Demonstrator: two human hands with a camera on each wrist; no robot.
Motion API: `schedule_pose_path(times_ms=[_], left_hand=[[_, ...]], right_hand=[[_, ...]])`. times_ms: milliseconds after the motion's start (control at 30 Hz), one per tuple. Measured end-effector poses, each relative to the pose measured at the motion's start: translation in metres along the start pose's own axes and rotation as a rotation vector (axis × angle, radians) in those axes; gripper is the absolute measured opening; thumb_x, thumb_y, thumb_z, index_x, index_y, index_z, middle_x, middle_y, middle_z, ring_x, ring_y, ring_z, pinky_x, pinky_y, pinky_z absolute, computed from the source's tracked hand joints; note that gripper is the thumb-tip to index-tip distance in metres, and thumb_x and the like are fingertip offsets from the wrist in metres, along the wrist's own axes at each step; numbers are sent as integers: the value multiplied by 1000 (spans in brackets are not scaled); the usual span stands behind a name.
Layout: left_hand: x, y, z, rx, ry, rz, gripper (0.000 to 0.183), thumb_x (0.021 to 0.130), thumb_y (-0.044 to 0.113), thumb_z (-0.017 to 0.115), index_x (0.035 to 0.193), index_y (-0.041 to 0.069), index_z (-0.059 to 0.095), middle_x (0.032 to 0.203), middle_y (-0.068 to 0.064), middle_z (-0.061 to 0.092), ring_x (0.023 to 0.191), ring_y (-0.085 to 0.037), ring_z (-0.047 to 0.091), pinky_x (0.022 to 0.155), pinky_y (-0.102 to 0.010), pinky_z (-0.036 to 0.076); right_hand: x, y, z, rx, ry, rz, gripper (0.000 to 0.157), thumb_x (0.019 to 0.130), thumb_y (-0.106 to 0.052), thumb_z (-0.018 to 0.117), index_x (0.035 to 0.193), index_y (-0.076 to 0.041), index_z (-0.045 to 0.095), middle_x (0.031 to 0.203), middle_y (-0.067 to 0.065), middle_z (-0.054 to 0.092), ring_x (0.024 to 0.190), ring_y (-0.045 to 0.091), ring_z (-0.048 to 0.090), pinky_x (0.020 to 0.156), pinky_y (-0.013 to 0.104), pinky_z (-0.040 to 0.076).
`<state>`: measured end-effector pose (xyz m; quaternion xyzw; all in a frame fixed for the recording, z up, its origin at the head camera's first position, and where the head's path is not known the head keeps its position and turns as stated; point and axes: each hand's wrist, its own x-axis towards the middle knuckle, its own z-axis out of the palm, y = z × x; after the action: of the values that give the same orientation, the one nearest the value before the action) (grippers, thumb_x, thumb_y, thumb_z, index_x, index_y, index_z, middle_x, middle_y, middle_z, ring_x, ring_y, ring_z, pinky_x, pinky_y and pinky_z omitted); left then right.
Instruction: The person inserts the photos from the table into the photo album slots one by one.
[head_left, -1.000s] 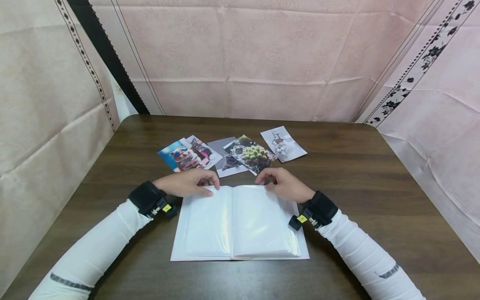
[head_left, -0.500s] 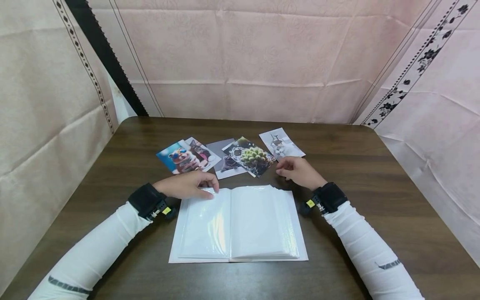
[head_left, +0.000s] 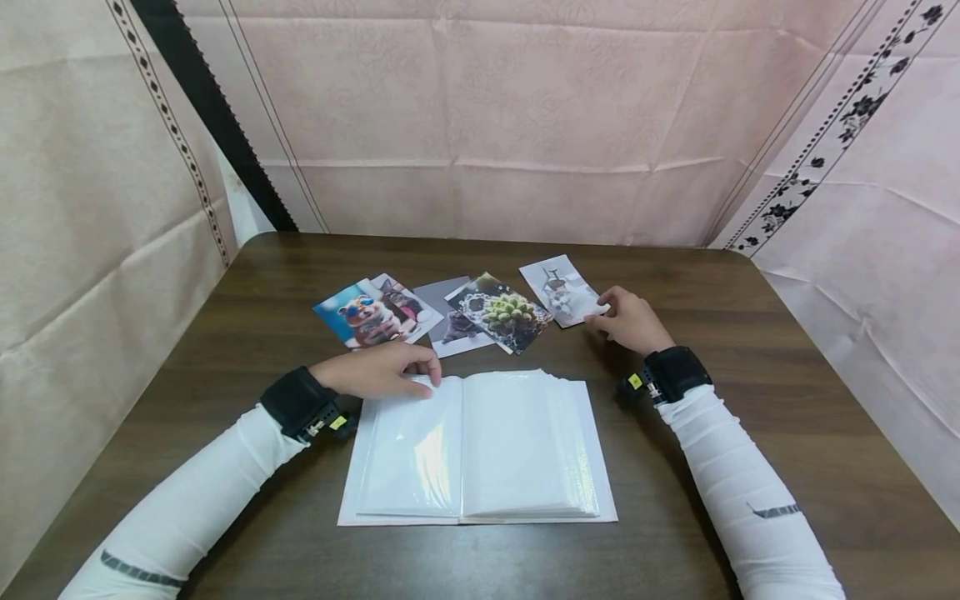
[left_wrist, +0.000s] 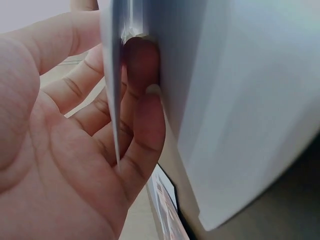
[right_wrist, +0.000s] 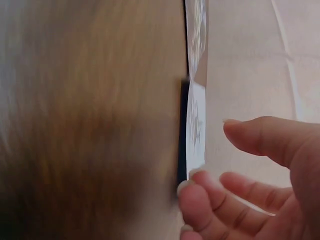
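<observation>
A white photo album [head_left: 521, 450] with clear pocket pages lies open on the table. At its top left, my left hand [head_left: 382, 371] pinches a page; in the left wrist view this thin sheet [left_wrist: 114, 90] runs between thumb and curled fingers. My right hand [head_left: 633, 321] reaches the lower right corner of a pale photo [head_left: 558, 290] showing a glass vessel. In the right wrist view, fingertips [right_wrist: 194, 200] are right at the end of that photo [right_wrist: 196, 135], while the thumb stands apart from them.
Left of the pale photo lies a succulent photo [head_left: 506, 312], overlapping a grey photo [head_left: 442, 292]. Further left, an animal photo with blue sunglasses [head_left: 367, 312] overlaps another picture [head_left: 401, 296]. Pink cloth [head_left: 487, 125] hangs behind the wooden table [head_left: 750, 350].
My right hand has left the album's top right edge and moved right and away from me to the pale photo's corner. The left hand has stayed at the album's top left.
</observation>
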<state>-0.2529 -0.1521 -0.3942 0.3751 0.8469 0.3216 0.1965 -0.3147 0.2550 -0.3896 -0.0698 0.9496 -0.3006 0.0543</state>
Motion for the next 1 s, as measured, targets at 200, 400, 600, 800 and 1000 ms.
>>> schedule_pose_path(times_ms=[200, 400, 600, 800, 1000], left_hand=[[-2, 3, 0, 20, 3, -12, 18, 90, 27, 65, 106, 19, 62, 100, 4, 61, 94, -16, 54, 84, -30, 48], [-2, 3, -1, 41, 0, -11, 18, 90, 27, 65, 107, 19, 61, 100, 5, 61, 94, -15, 54, 85, -29, 49], [-2, 5, -3, 63, 1, -29, 22, 90, 27, 66, 108, 17, 58, 99, 4, 61, 90, -15, 55, 82, -27, 50], [-2, 6, -7, 63, 6, -38, 27, 89, 28, 67, 109, 15, 57, 98, 1, 60, 89, -15, 55, 81, -26, 51], [-4, 3, -6, 74, -7, -40, 21, 91, 30, 64, 108, 19, 59, 93, 3, 60, 87, -15, 55, 77, -28, 50]], right_hand=[[8, 6, -6, -51, -21, 72, 54, 92, -38, 59, 125, 3, 47, 95, 17, 58, 77, 26, 61, 67, 34, 51], [15, 8, -8, -157, -7, 128, 53, 91, -45, 58, 117, 1, 51, 92, 16, 58, 79, 28, 56, 65, 36, 46], [17, 3, -8, -289, 30, 202, 59, 87, -61, 54, 94, -2, 60, 78, 12, 52, 72, 28, 52, 60, 38, 38], [20, -1, -6, -343, 4, 249, 71, 79, -73, 53, 81, -3, 61, 66, 7, 40, 66, 27, 48, 57, 36, 34], [25, 0, -2, -353, -36, 233, 64, 77, -70, 60, 72, -6, 58, 62, 3, 35, 61, 24, 44, 55, 35, 33]])
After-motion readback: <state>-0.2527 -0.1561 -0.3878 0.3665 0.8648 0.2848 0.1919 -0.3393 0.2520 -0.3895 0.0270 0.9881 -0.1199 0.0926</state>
